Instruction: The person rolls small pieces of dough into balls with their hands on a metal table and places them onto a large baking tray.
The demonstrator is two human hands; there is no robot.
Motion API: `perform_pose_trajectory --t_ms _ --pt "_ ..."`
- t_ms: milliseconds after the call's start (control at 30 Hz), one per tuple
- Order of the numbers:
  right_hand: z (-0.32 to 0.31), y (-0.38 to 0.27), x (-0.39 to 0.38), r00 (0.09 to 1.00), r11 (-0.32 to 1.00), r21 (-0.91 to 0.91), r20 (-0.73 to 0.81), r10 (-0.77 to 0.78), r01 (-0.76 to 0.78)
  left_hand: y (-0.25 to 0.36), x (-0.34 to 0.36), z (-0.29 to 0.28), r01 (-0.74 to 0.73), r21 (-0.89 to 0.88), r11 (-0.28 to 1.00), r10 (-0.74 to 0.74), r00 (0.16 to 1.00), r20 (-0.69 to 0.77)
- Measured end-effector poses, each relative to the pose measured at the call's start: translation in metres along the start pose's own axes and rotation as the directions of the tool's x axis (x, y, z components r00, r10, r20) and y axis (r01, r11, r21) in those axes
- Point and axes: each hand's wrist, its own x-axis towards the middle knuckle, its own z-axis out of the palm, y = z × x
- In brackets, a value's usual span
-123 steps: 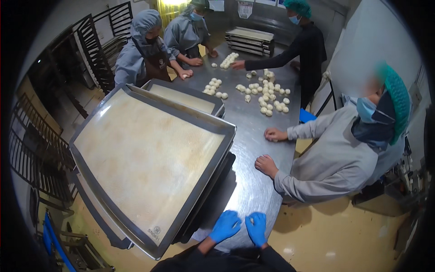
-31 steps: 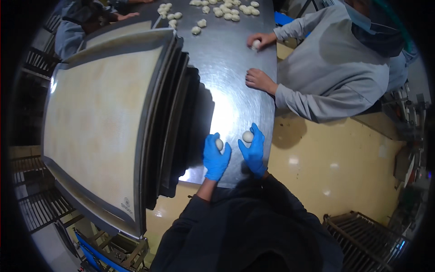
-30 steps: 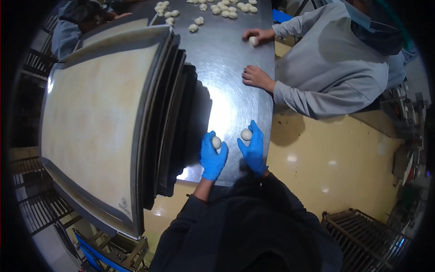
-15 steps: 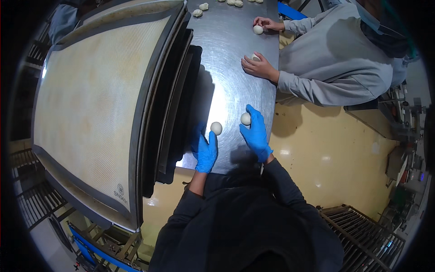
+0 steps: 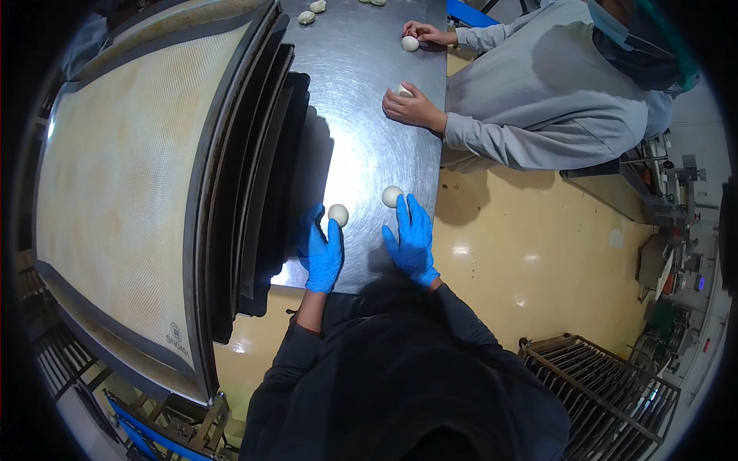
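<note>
My left hand [image 5: 321, 252], in a blue glove, rests on the metal table with its thumb apart from the fingers. A round, pale dough ball [image 5: 338, 215] sits at the tip of that thumb, not gripped. To the right, my gloved right hand [image 5: 413, 244] has its fingers stretched forward and spread. Its fingertips reach the near right side of a second dough ball [image 5: 392, 197]; whether they press on it I cannot tell. Both balls lie on the steel table [image 5: 361, 253].
A stack of baking trays [image 5: 138, 177] with a mesh mat on top stands along the left. Across the table's right edge, a person in grey [image 5: 538, 92] handles two dough balls. Lumpy dough pieces [image 5: 307, 17] lie at the far end. A metal rack [image 5: 600, 392] stands lower right.
The whole view has shifted, so everything appears farther left. My right hand has drawn back from beside its ball to the ball's near side, fingers more spread. My left hand stays by its ball.
</note>
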Motion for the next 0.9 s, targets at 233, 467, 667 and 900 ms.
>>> perform_pose_trajectory --t_ms 233,467,667,900 --pt "-0.001 -0.003 -0.003 0.999 1.000 0.016 -0.039 0.023 -0.022 0.003 -0.001 0.002 0.006 -0.055 0.998 -0.006 1.000 0.000" --pt "-0.003 -0.001 -0.001 0.998 0.996 -0.091 0.056 0.013 -0.008 0.009 0.000 0.000 0.007 -0.026 1.000 -0.007 1.000 0.000" --pt "-0.007 -0.004 0.002 0.998 0.996 -0.092 0.067 0.018 -0.012 -0.002 -0.002 0.003 0.059 -0.066 0.996 -0.059 0.998 -0.002" --pt "-0.008 -0.006 0.006 0.994 0.997 -0.083 0.106 0.014 -0.005 0.004 0.000 0.000 0.045 -0.021 0.999 -0.045 0.999 -0.006"
